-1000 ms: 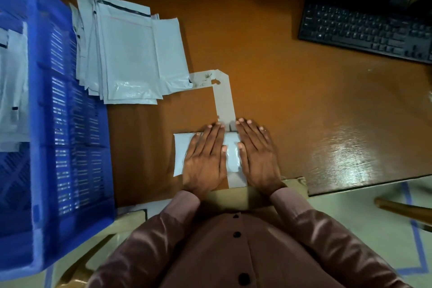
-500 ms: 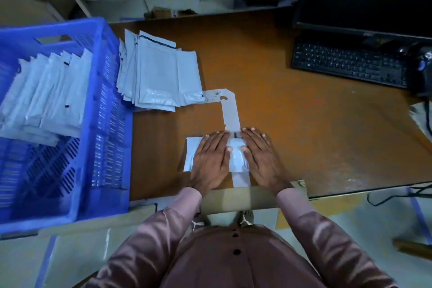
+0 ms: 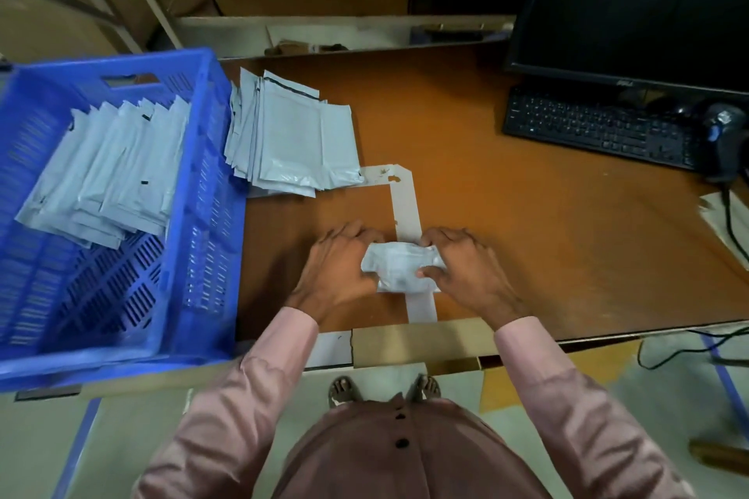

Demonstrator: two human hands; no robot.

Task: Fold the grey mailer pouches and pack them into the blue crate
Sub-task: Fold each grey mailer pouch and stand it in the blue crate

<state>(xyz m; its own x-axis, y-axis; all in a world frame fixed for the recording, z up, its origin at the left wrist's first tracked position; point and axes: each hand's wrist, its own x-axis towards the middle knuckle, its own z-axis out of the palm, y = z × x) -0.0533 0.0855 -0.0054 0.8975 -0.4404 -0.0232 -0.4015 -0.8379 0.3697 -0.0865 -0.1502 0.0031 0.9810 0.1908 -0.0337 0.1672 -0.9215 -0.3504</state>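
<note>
Both hands grip a folded grey pouch near the desk's front edge.

The left hand [image 3: 336,271] pinches the left end of the pouch [image 3: 401,265], the right hand [image 3: 466,269] the right end, so it lies between them over a strip of tape [image 3: 407,207]. The blue crate [image 3: 194,255] with packed pouches [image 3: 109,170] stands to the left, a loose stack [image 3: 296,138] beside it.

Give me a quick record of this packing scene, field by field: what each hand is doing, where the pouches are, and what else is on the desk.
left hand: grip on the folded pouch, left edge
right hand: grip on the same pouch, right edge
unfolded stack: on the desk, beside the crate
crate: blue, left of desk, folded pouches leaning inside
tape strip: stuck on desk, under the held pouch
also present: keyboard, monitor
</note>
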